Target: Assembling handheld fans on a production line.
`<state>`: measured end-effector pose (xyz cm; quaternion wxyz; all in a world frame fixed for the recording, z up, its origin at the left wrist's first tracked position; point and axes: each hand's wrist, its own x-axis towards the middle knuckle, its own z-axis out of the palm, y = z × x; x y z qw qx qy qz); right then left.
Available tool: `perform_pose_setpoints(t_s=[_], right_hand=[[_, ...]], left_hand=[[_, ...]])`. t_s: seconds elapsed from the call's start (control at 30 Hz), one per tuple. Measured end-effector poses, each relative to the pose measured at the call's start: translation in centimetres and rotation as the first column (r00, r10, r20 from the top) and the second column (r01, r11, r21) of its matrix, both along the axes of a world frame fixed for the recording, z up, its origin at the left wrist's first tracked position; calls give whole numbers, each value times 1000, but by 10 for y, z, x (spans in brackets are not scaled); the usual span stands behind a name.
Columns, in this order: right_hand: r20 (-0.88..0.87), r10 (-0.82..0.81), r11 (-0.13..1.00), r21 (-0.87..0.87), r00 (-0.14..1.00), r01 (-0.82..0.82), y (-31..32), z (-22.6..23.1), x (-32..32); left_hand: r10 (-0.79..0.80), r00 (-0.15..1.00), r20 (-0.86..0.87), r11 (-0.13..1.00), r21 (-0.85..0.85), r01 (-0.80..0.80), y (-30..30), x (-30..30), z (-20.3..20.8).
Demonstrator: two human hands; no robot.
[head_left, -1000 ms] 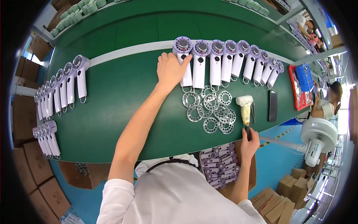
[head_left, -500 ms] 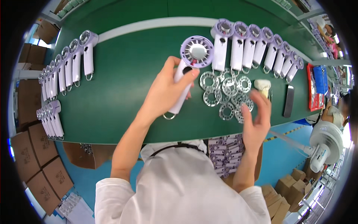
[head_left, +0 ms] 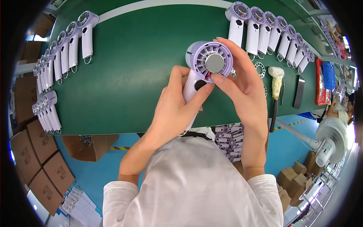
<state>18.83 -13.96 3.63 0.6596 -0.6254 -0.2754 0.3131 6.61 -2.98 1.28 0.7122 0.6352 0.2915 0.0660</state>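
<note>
Centrally, left hand (head_left: 172, 109) gripping white handle of lilac round-headed handheld fan (head_left: 209, 62), right hand (head_left: 242, 85) fingers closed around its head, above green table (head_left: 140, 68).

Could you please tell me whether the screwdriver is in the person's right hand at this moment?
No, the screwdriver lies on the green table, while both the right hand and left hand hold the purple fan.
</note>
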Motion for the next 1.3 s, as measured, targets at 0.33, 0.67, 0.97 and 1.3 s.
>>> perform_pose_setpoints(t_s=[0.33,0.67,0.97,1.3], right_hand=[[30,-58,998,-22,998,58,5,-2,-6],[11,-47,997,-63,999,48,5,-2,-5],[13,-17,997,-72,1000,18,4,-2,-4],[-77,8,1000,10,997,-7,6,5,-6]], left_hand=[[-17,1000,25,1000,7,17,0,-1,-1],[6,1000,23,998,-66,-5,5,-1,-3],[4,999,39,994,-107,0,7,-4,-4],[14,996,83,991,-136,-3,6,-4,-4]])
